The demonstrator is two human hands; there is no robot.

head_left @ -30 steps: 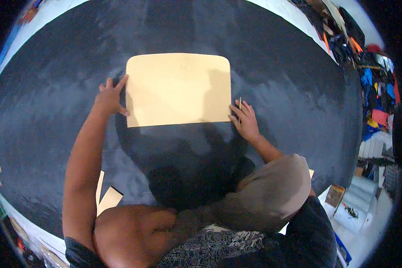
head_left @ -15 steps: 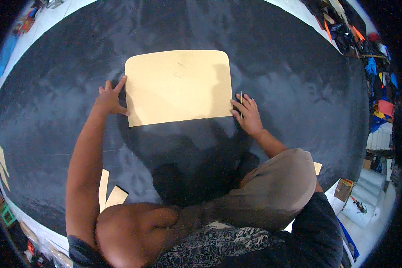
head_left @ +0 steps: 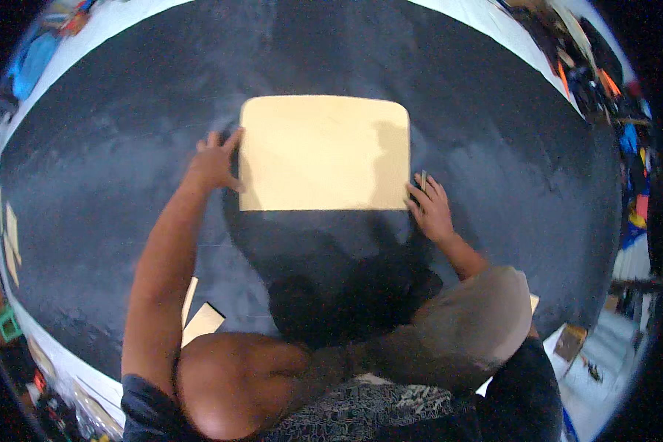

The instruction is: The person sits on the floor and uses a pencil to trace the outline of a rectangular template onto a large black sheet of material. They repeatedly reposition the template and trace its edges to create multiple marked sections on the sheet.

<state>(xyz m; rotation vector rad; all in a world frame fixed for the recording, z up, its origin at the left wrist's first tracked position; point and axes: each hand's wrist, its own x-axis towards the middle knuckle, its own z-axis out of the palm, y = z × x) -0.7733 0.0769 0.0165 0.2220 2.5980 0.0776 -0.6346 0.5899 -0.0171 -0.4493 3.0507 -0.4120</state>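
Note:
A pale tan card panel (head_left: 324,158) with two rounded far corners and a straight near edge lies flat on a large black sheet (head_left: 125,177). My left hand (head_left: 217,163) is open at its left edge, fingers spread, with a fingertip and the thumb touching the side. At the panel's lower right edge rests my right hand (head_left: 433,208), its fingertips against the side. Between its fingers it holds a thin pen-like stick (head_left: 423,182); its exact kind is too small to tell.
Tan card offcuts (head_left: 205,321) lie by my left knee, and several thin strips (head_left: 11,243) sit at the far left. Another scrap (head_left: 534,303) shows beside my right knee. Mixed goods crowd the right rim, near a white roll (head_left: 608,346). A green crate-like item (head_left: 8,324) stands at left.
The whole view has shifted and turned slightly, so the panel appears farther right and its near edge level. Both hands keep the same places at its sides.

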